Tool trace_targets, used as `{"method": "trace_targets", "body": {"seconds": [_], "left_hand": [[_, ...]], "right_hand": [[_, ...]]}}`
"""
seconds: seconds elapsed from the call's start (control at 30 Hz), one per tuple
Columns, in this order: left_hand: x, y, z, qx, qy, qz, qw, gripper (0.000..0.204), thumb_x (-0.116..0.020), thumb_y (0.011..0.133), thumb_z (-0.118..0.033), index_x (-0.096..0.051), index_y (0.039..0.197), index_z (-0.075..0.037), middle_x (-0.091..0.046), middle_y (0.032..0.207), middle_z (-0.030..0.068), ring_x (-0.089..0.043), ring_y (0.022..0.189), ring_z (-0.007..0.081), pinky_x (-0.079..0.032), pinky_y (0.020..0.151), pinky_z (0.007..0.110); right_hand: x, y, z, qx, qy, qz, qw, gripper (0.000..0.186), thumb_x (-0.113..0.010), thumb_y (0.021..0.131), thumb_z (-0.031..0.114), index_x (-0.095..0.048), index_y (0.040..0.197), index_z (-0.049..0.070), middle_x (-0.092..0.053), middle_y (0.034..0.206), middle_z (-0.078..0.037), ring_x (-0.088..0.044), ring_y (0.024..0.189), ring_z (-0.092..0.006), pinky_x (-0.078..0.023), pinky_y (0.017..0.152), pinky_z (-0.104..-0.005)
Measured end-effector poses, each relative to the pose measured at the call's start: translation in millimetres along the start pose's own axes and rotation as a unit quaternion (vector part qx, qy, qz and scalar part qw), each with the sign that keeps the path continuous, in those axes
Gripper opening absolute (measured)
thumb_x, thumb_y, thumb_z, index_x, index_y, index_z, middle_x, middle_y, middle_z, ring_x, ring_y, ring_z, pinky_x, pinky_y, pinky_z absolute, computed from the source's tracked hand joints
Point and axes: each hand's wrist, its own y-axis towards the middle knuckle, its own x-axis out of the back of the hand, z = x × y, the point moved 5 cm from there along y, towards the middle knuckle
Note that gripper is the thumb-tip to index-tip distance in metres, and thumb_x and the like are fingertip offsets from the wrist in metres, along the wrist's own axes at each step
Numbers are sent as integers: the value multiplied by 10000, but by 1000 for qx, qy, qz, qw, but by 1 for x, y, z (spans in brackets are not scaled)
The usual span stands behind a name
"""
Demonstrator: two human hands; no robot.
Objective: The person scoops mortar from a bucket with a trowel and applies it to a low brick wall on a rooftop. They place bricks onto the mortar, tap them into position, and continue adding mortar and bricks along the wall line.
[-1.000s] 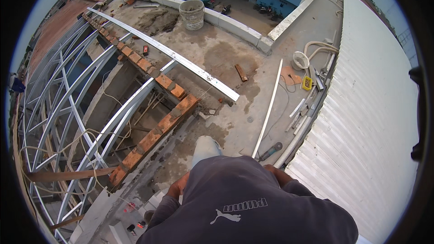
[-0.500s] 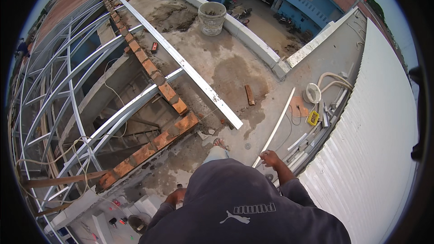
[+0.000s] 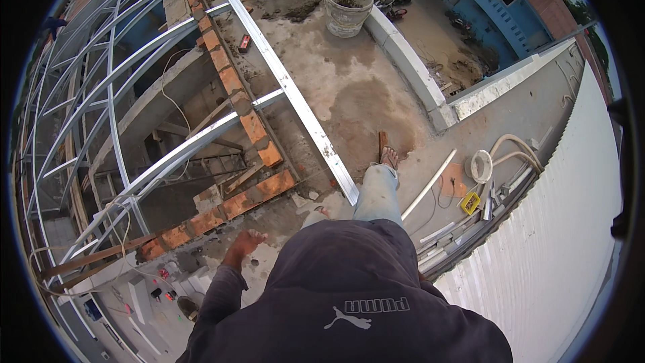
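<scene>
Since half a second ago the view has advanced along the roof slab. The long metal channel (image 3: 295, 97) now runs up from just in front of you.

Left of the channel's near end, your left hand (image 3: 245, 243) has swung out from your side. Its grip is loose, fingers half curled, and it holds nothing. The nearest thing to it is the row of orange bricks (image 3: 259, 195), left of the channel's near end and apart from the hand.

Just right of the channel's near end, your sandalled foot (image 3: 388, 156) is planted ahead. Further right of the channel lies the white pipe (image 3: 430, 185).

Your right hand, visible half a second ago, is now hidden behind your torso, so its grip cannot be told. Nothing has been picked up.
</scene>
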Motion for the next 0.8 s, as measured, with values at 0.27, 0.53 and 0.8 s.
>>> {"method": "trace_targets", "body": {"seconds": [0.27,0.53,0.8], "left_hand": [[-76,58,-131,157,-94,35,982,501,-713,976,-424,-749,1128,53,-751,1013,153,-687,910,248,-540,844,415],[-73,79,-419,-91,-241,234,937,934,-773,931,-415,-277,1655,-97,-383,1656,154,-360,1515,256,-246,1250,376],[-24,182,-590,-94,-198,169,961,798,-649,1016,-463,-351,1609,-20,-409,1631,182,-380,1502,264,-272,1241,374]], "right_hand": [[153,165,136,118,-199,92,968,447,-698,903,321,-679,1206,-7,-736,1116,-220,-745,940,-352,-596,779,-437],[441,292,355,144,-75,-149,975,394,-748,898,318,-714,1103,-16,-745,1080,-232,-734,1023,-349,-575,874,-430],[619,387,568,220,29,-143,965,427,-795,852,311,-720,1121,-12,-743,1068,-257,-725,1040,-397,-573,907,-449]]}}
